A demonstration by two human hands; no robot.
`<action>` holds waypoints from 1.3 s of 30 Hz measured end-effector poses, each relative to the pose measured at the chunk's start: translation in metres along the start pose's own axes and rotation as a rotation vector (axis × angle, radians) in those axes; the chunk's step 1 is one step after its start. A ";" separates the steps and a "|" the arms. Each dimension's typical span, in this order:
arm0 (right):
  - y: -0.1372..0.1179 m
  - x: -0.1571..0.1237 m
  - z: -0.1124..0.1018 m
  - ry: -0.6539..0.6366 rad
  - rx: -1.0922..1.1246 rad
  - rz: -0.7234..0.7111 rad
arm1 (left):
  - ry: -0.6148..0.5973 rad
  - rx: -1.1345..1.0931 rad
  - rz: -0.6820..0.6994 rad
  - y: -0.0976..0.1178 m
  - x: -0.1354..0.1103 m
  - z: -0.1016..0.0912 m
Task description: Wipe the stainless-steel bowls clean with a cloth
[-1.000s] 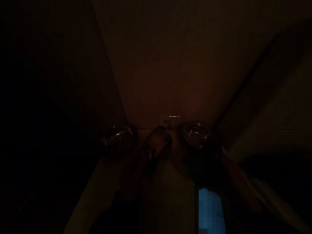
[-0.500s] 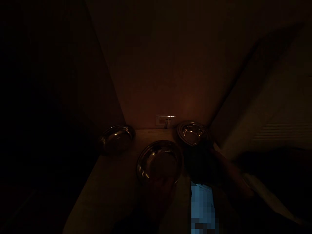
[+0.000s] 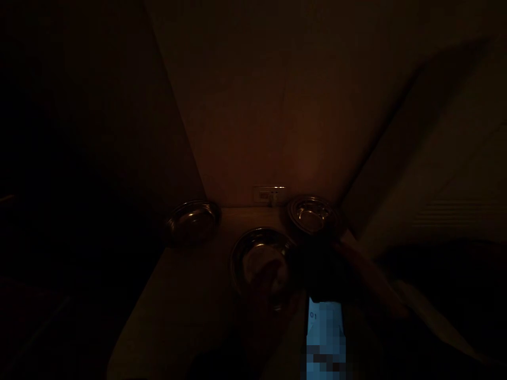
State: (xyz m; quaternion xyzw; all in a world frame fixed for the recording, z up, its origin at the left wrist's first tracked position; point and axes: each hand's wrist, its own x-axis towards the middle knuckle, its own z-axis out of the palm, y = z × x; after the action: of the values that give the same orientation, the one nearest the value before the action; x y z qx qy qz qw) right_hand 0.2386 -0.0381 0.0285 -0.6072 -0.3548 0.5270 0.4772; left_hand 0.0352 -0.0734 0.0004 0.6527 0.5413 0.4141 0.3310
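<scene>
The scene is very dark. A round, shiny metal bowl stands in the middle of the wooden surface. My left hand reaches over its near side, with dim fingers stretched into the bowl and apart from the thumb; nothing shows in them. From the right, my right hand comes in beside the bowl as a dark shape. Its fingers, and anything in them, are lost in the dark. Just below it glows the lit screen of a phone, partly pixelated.
Another metal bowl stands at the back left corner. Shiny metal dishes, seemingly stacked, are at the back right. A wall socket with something plugged in sits behind them. Walls rise at the back and sides.
My left hand has moved from the middle bowl's near rim further over its inside. That bowl appears slightly further right. The lit screen has shifted a little left.
</scene>
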 end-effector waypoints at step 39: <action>-0.003 0.028 0.116 -0.327 -1.490 -0.791 | 0.112 -0.362 -0.464 -0.066 0.036 -0.076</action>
State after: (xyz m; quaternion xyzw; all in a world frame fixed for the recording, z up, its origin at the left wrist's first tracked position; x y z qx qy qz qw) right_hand 0.1303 0.0125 0.0244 -0.5104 -0.8582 0.0322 0.0455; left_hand -0.0591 -0.0261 -0.0172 0.4183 0.6107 0.4524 0.4975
